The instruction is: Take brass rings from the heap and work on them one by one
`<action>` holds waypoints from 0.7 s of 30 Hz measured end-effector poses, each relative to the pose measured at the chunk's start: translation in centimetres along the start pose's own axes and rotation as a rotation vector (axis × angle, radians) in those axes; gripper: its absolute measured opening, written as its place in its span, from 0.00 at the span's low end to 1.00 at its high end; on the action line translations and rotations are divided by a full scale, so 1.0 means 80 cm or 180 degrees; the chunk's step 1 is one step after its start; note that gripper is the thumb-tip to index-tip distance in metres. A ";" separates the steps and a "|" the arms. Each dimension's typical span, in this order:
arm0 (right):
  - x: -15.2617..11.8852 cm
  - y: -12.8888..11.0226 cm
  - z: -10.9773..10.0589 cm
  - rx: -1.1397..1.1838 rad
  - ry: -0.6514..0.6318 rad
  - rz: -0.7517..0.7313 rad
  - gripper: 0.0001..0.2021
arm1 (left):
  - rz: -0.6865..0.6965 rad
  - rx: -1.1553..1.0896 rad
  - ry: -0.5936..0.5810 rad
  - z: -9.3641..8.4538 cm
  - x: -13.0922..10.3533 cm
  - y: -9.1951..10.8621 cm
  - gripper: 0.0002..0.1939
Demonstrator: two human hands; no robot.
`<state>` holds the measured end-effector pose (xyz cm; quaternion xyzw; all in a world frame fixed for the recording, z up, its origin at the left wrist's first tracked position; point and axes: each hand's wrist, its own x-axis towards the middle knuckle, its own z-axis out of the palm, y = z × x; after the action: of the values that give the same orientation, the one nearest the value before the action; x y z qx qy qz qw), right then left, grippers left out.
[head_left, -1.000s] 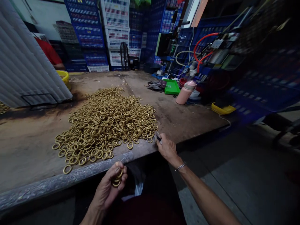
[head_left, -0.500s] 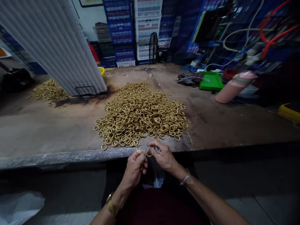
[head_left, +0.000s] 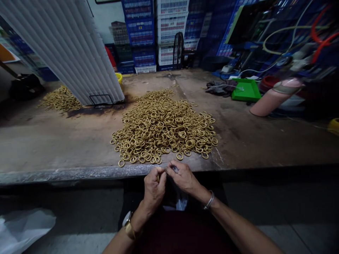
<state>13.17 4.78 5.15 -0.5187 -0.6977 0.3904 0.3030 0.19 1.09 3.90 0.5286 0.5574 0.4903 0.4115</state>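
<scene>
A large heap of brass rings (head_left: 164, 127) lies on the worn wooden table (head_left: 53, 141), reaching almost to its near edge. Just below that edge my left hand (head_left: 154, 188) is curled around a few brass rings, a watch on its wrist. My right hand (head_left: 182, 177), with a bangle on the wrist, meets the left hand fingertip to fingertip; its fingers are pinched together, and what they hold is hidden. A clear plastic bag (head_left: 177, 203) hangs under both hands.
A second, smaller pile of rings (head_left: 60, 99) lies far left behind a white corrugated panel (head_left: 69, 53). A green tray (head_left: 245, 91), a pink bottle (head_left: 275, 97) and a dark cloth (head_left: 221, 87) sit at the right. Stacked crates (head_left: 156, 35) line the back wall.
One second ago my right hand was at the heap's right edge and my left hand held rings lower left. Since then both hands came together at the table edge, and the view swung left.
</scene>
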 end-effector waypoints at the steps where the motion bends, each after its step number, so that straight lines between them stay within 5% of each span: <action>1: 0.002 -0.001 0.001 0.0063 0.0019 0.0105 0.09 | -0.0051 -0.0058 -0.0011 -0.001 0.000 0.002 0.07; 9: 0.004 0.001 0.001 0.1029 -0.0219 0.0635 0.08 | -0.1536 -0.1371 -0.0887 -0.005 -0.001 0.017 0.16; 15: 0.003 0.003 -0.003 0.1074 -0.0219 0.0615 0.09 | -0.1460 -0.1444 -0.0826 -0.001 -0.001 0.017 0.17; 18: -0.001 0.007 -0.006 0.0292 0.0078 0.0279 0.09 | -0.1322 -0.1210 -0.0770 -0.001 -0.001 0.019 0.16; 21: -0.009 0.012 -0.006 -0.0639 -0.0061 -0.0221 0.08 | -0.1237 -0.1022 -0.0719 0.000 0.000 0.023 0.16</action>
<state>14.22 4.34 4.55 -0.5182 -0.7537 0.3128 0.2561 0.52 1.01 5.69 0.3910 0.5141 0.4222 0.6360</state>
